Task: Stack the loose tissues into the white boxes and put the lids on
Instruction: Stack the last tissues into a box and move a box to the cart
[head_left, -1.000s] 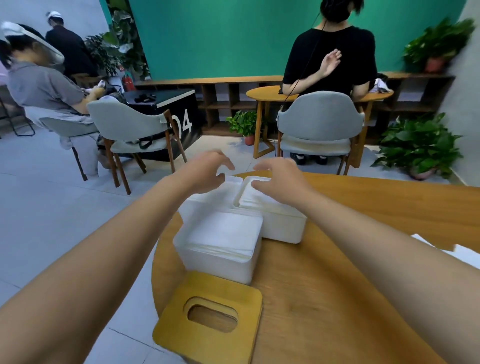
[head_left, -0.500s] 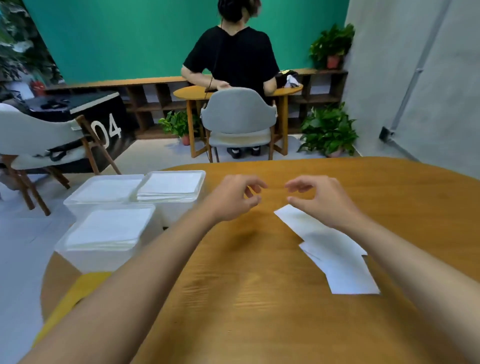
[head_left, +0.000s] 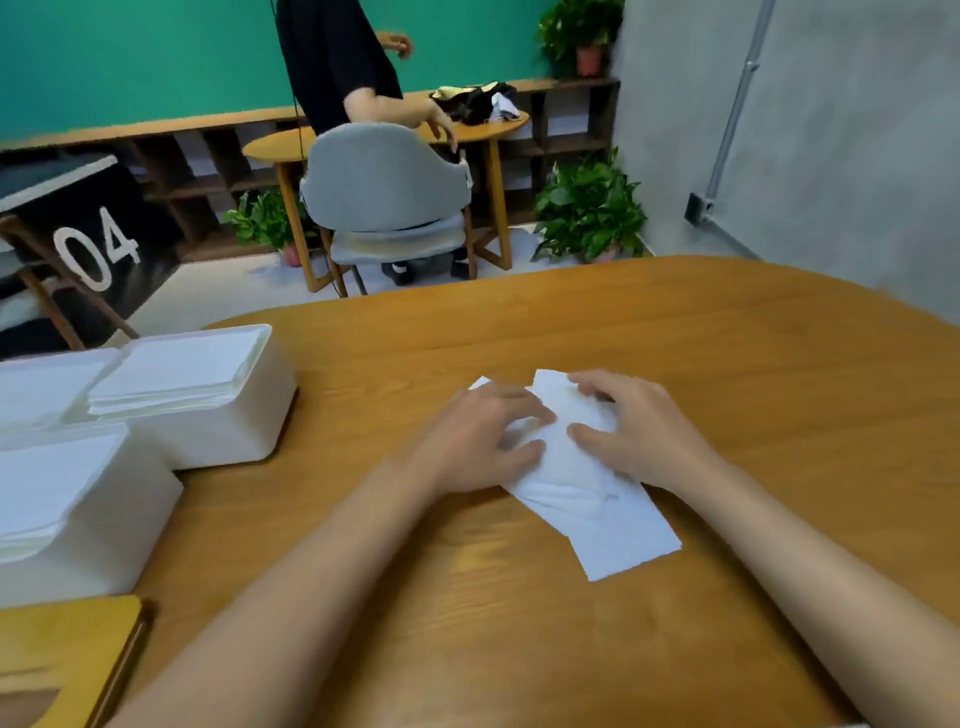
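Both hands have dropped from just above the table onto the tissues, and the sheets, spread in a loose line before, are now drawn into one overlapping heap. That heap lies on the bare wood at mid-table, well apart from the three boxes at the left edge.

The left grip rests on the heap's left side, its fingers loosely bent and pressing down rather than closing on anything. The right grip has its fingers hooked over the far edge of a sheet and its thumb on top, with the paper bunched between them, so it looks to be pinching the tissues.

The heap's long axis runs on a slant, from far left to near right, and its one free corner points at the person's right forearm. The sheets are fanned, not squared.

To do this step well, I would square the edges first by sliding the sheets together under flat fingers, because a hard pinch creases thin paper. Then lift from both short ends and turn the stack until its length matches a box, which seems to lie across the view. All three boxes are open and already hold stacks. A yellow lid waits at the near left
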